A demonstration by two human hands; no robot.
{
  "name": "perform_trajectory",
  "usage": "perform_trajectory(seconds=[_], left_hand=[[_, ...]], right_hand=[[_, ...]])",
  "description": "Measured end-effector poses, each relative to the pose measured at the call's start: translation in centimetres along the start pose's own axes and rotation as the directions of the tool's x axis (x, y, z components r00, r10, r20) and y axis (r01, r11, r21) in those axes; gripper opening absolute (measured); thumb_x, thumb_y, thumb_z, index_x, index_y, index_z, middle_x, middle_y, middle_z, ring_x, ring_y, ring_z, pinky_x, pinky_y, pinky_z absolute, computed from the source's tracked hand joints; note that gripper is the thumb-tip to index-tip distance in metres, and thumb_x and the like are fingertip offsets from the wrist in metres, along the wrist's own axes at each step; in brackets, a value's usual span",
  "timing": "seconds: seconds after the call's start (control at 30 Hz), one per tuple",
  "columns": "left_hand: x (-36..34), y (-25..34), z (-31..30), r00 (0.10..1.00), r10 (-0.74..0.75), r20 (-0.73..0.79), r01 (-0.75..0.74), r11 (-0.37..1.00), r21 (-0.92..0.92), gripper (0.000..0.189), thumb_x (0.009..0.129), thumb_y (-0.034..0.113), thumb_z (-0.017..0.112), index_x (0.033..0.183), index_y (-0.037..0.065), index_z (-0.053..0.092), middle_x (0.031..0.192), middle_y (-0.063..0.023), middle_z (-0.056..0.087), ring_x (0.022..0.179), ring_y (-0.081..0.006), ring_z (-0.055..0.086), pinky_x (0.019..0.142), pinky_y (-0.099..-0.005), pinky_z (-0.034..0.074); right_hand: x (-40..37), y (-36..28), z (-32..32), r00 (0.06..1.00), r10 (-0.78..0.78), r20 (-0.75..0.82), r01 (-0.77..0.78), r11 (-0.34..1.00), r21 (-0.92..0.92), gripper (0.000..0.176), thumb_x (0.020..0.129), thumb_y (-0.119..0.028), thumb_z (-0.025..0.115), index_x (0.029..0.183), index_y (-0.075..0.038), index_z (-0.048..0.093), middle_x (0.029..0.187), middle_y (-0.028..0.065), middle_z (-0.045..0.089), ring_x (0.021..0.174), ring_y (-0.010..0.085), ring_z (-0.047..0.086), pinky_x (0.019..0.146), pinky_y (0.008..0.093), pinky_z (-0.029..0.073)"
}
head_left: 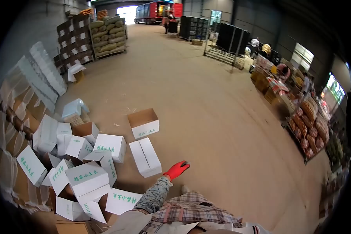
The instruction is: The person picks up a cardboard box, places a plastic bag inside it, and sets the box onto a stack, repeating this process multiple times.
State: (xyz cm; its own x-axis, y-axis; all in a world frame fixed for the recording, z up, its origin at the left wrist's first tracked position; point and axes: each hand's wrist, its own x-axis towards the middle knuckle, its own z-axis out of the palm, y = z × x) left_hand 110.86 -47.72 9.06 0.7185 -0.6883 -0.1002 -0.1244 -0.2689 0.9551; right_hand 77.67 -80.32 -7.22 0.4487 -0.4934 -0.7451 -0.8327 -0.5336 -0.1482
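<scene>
My left hand (176,171) wears a red glove and reaches out over the floor from a patterned sleeve. Its fingers look closed together, and a small dark patch shows at their tips; whether that is a held thing or part of the glove, I cannot make out. Nearest to it, just left, lies a closed white carton (145,157) with a seam along its top. Behind that stands an open carton (144,124), brown inside, with green writing on its white side. My right hand is out of view.
A heap of white cartons (86,177) with green writing fills the lower left. Stacked sacks (108,36) and brown boxes (72,43) stand at the back left. Pallets of red-looking bags (309,126) line the right. A red truck (160,11) and people are far off.
</scene>
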Motion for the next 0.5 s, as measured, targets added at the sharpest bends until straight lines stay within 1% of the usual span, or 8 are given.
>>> perform_trajectory(seconds=[0.03,0.1,0.17,0.2,0.27,0.3,0.4,0.5], left_hand=[[1.7,-1.0,-0.9,1.000,-0.011,-0.018,0.011,1.000,-0.008,0.042,0.090,0.039,0.053,0.109,0.001,0.057,0.102,-0.0131,0.065,0.091,-0.0242,0.061,0.082,-0.0333,0.048],[3.6,-6.1,-4.1,0.965,-0.263,0.011,0.188,0.659,-0.728,0.033,0.092,0.032,0.052,0.108,0.004,0.058,0.097,-0.0107,0.065,0.086,-0.0212,0.061,0.078,-0.0323,0.049],[-0.1,-16.7,-8.6,0.903,-0.295,-0.313,0.203,0.934,-0.295,0.036,0.093,0.034,0.050,0.107,0.002,0.061,0.102,-0.0133,0.065,0.092,-0.0235,0.063,0.078,-0.0365,0.050],[-4.3,-23.4,-9.9,0.818,0.018,-0.575,0.253,0.887,0.387,0.033,0.091,0.032,0.052,0.100,0.003,0.063,0.094,-0.0164,0.065,0.087,-0.0281,0.063,0.075,-0.0402,0.050],[-13.8,-29.4,-12.2,0.492,-0.475,-0.729,0.659,0.750,-0.045,0.033,0.091,0.033,0.050,0.098,0.004,0.063,0.091,-0.0162,0.065,0.082,-0.0269,0.062,0.069,-0.0408,0.049],[-18.6,-30.8,-12.9,0.296,-0.634,-0.714,0.703,0.651,-0.286,0.033,0.091,0.034,0.049,0.098,0.004,0.062,0.089,-0.0162,0.064,0.080,-0.0264,0.062,0.066,-0.0411,0.049],[-31.5,-29.7,-9.6,-0.119,-0.807,-0.578,0.581,0.415,-0.700,0.032,0.091,0.035,0.047,0.095,0.006,0.061,0.085,-0.0159,0.064,0.072,-0.0247,0.062,0.057,-0.0420,0.048],[-35.6,-26.7,-1.8,-0.307,-0.921,-0.241,0.174,0.194,-0.965,0.034,0.090,0.040,0.045,0.096,0.008,0.058,0.082,-0.0156,0.064,0.064,-0.0247,0.061,0.050,-0.0434,0.047]], right_hand=[[2.4,-0.6,-1.4,1.000,0.004,0.014,-0.003,1.000,-0.017,0.039,0.067,-0.032,0.069,0.097,-0.007,0.068,0.106,0.0167,0.064,0.100,0.0326,0.061,0.085,0.0419,0.050],[7.2,-2.1,-4.6,0.999,0.014,0.038,-0.011,0.997,-0.080,0.038,0.067,-0.032,0.069,0.096,-0.007,0.069,0.105,0.0167,0.065,0.099,0.0325,0.062,0.085,0.0418,0.051],[10.8,-3.4,-7.5,0.998,0.010,0.069,0.000,0.991,-0.133,0.038,0.067,-0.032,0.069,0.095,-0.007,0.069,0.104,0.0167,0.065,0.099,0.0324,0.062,0.085,0.0417,0.051],[12.7,-4.8,-9.1,0.997,-0.003,0.082,0.017,0.985,-0.170,0.037,0.067,-0.032,0.069,0.095,-0.007,0.069,0.104,0.0166,0.065,0.099,0.0324,0.062,0.085,0.0417,0.051],[16.7,-8.3,-12.3,0.995,-0.061,0.075,0.079,0.960,-0.267,0.037,0.067,-0.032,0.069,0.094,-0.007,0.069,0.103,0.0166,0.065,0.098,0.0323,0.062,0.084,0.0416,0.051],[18.6,-10.2,-14.0,0.993,-0.103,0.055,0.115,0.937,-0.330,0.037,0.067,-0.032,0.069,0.094,-0.007,0.069,0.103,0.0166,0.065,0.098,0.0322,0.062,0.084,0.0415,0.051],[21.6,-19.8,-21.4,0.953,-0.298,-0.064,0.205,0.782,-0.589,0.025,0.072,-0.025,0.062,0.089,-0.009,0.070,0.099,0.0169,0.066,0.094,0.0324,0.064,0.081,0.0422,0.052],[26.2,-28.1,-27.2,0.941,-0.328,-0.089,0.164,0.666,-0.728,0.024,0.076,-0.024,0.055,0.088,-0.010,0.070,0.098,0.0154,0.066,0.092,0.0337,0.064,0.078,0.0431,0.053]])
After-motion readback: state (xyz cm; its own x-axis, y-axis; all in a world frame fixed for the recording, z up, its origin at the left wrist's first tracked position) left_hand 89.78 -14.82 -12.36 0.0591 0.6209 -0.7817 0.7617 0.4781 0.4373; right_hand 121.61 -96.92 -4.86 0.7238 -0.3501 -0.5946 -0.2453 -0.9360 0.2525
